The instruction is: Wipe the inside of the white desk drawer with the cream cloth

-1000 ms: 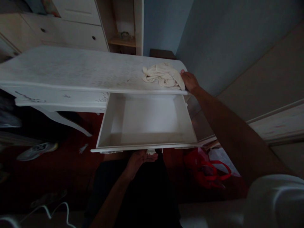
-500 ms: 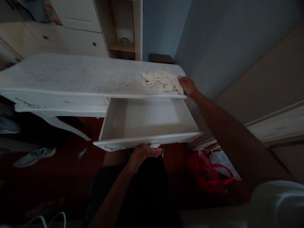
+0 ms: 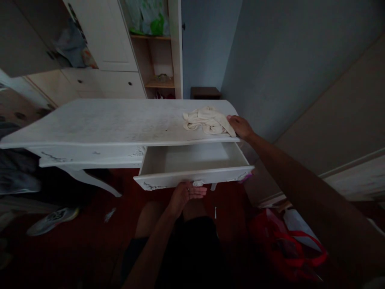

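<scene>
A white drawer (image 3: 192, 175) stands pulled out from a white desk (image 3: 120, 120), with nothing seen on the visible part of its floor. My left hand (image 3: 186, 194) is against the lower edge of the drawer front, beside the white knob (image 3: 197, 183), palm up with the fingers stretched out. At the right end of the desktop my right hand (image 3: 240, 126) rests at the edge, its fingers curled beside a crumpled cream cloth (image 3: 207, 120). Whether those fingertips pinch the cloth or the desk edge is hidden.
Behind the desk stand a white cabinet (image 3: 117, 82) and an open shelf (image 3: 161, 83). A red bag (image 3: 270, 241) lies on the floor at the lower right. A shoe (image 3: 52, 221) is on the floor at the left. A grey wall rises at the right.
The drawer sits less far out from the desk than before, with my left hand still at its front. The view has tilted up, showing more of the cabinet and shelf.
</scene>
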The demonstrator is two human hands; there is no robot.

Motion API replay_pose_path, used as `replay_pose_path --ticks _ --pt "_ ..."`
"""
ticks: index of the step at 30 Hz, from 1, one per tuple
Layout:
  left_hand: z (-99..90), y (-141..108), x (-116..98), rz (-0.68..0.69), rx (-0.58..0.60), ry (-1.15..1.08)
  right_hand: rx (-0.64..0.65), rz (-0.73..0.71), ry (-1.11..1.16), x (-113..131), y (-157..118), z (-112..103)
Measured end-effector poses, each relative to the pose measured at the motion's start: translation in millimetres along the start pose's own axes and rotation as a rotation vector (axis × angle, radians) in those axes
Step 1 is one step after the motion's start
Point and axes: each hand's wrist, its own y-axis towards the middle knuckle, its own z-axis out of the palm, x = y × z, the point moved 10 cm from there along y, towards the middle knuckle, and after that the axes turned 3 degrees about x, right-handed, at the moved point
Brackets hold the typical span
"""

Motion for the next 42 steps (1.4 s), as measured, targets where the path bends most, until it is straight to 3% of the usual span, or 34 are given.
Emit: replay_pose_path --ticks 9,16,20,25,34,38,42 --pt "-26.8 41.2 -29.5 -0.01 -0.162 -0.005 0.017 0.03 -0.014 -0.9 -2.2 1.7" --pt "-32.7 72.6 -40.8 -0.023 -0.273 -0.159 0.029 0.044 0.006 -0.7 -5.1 1.2" --pt "-33.7 90.0 -49.4 0.036 -0.308 -0.288 0.029 0.048 -0.01 -1.3 -5.2 1.9" --pt "-34.3 103.0 -53.8 0.04 -0.36 -0.317 0.026 0.03 -0.031 2.1 -6.1 2.3" --pt "-32.1 101.8 -57.3 0.037 -0.378 -0.256 0.037 0.045 -0.061 2.5 -6.8 3.8" --pt "-34.8 83.3 -68.0 0.088 -0.379 0.081 0.037 0.043 -0.048 1.5 -6.6 4.8" --pt "-10.0 52.5 -112.3 0.217 -0.252 0.438 0.035 0.013 -0.043 4.0 -6.6 4.8"
